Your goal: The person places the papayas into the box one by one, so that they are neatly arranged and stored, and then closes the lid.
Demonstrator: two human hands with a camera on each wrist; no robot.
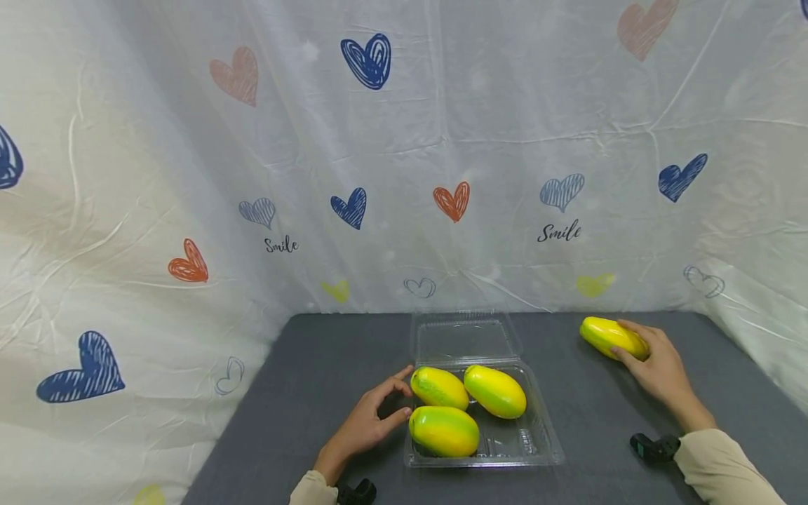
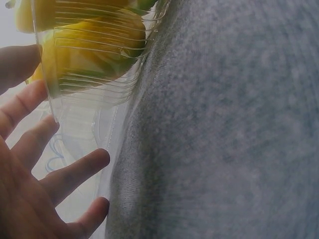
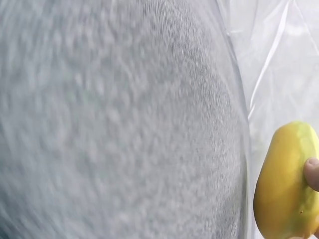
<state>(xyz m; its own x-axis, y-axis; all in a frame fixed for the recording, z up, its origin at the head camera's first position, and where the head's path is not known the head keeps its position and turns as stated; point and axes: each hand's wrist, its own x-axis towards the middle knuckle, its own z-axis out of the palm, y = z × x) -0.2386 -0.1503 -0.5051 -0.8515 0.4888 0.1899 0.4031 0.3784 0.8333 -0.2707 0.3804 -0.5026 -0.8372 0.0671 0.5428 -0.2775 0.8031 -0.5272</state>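
Observation:
A clear plastic clamshell box (image 1: 548, 442) holds three yellow-green papayas, one at the back left (image 1: 438, 388), one at the back right (image 1: 495, 391) and one at the front left (image 1: 445, 431). At the box's left side is my left hand (image 1: 367, 419), its fingers spread and fingertips at the clear rim (image 2: 46, 82). Far to the right, my right hand (image 1: 659, 366) grips another papaya (image 1: 606, 337) by its near end, thumb on one side and fingers over the other. In the right wrist view, that papaya (image 3: 285, 184) shows at the lower right with only fingertips visible.
The box's transparent lid (image 1: 466, 341) lies folded back behind it. All this is on a dark grey cloth-covered table (image 1: 341, 358). A white curtain (image 1: 391, 161) printed with hearts hangs along the back and sides.

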